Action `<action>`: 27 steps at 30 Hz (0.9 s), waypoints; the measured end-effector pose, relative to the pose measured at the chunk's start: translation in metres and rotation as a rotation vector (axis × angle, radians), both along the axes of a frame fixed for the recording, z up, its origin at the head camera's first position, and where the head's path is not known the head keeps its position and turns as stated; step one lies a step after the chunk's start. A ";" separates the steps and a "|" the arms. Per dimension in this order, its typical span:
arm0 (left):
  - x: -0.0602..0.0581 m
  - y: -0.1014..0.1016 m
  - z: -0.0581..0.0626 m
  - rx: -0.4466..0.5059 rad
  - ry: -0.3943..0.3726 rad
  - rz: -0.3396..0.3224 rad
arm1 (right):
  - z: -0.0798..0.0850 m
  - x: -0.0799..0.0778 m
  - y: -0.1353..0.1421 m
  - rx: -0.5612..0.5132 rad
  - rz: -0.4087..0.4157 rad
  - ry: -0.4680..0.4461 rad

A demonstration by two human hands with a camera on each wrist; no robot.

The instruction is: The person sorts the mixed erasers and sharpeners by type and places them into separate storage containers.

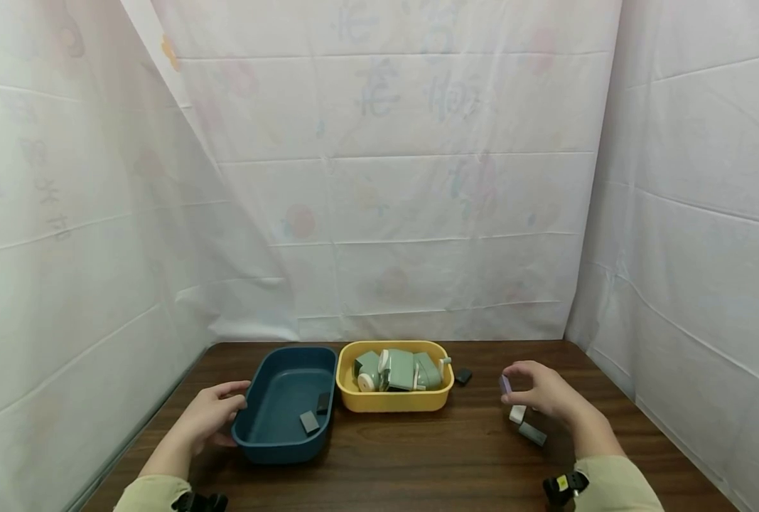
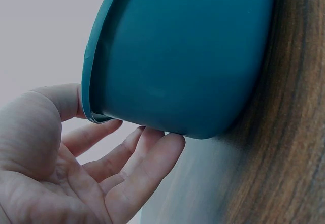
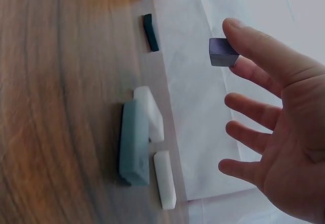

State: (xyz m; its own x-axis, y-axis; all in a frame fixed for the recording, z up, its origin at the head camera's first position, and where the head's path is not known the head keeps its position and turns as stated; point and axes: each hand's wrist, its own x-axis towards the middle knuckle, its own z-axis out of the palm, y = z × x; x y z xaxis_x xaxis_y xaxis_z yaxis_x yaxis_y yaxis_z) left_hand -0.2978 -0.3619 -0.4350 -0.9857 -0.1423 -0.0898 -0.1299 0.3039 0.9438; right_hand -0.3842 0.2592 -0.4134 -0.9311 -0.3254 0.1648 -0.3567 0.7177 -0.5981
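My left hand (image 1: 210,418) holds the near left side of a dark blue plastic bin (image 1: 271,452), thumb at the rim and fingertips against the outer wall. Inside the bin lie a grey block (image 1: 310,423) and a black block (image 1: 323,403). On the right, my right hand (image 1: 544,390) pinches a small purple block (image 3: 222,52) between thumb and index finger, raised above the table, the other fingers spread. Below that hand are a grey-green block (image 3: 134,145), a white block (image 3: 149,113) and a second white block (image 3: 165,180).
A yellow bin (image 1: 395,403) touches or nearly touches the blue bin's right side, filled with pale green items (image 1: 400,370). Just right of it a black block (image 1: 463,376) lies on the dark wooden table (image 1: 418,455). White sheets (image 1: 418,213) hang behind and along both sides.
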 end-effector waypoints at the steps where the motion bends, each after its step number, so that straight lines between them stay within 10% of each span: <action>1: 0.000 0.000 0.000 0.001 0.001 0.000 | 0.001 -0.001 -0.001 -0.004 0.000 0.004; 27: 0.002 0.002 0.003 -0.015 0.000 0.003 | 0.016 -0.006 -0.031 0.001 0.047 0.088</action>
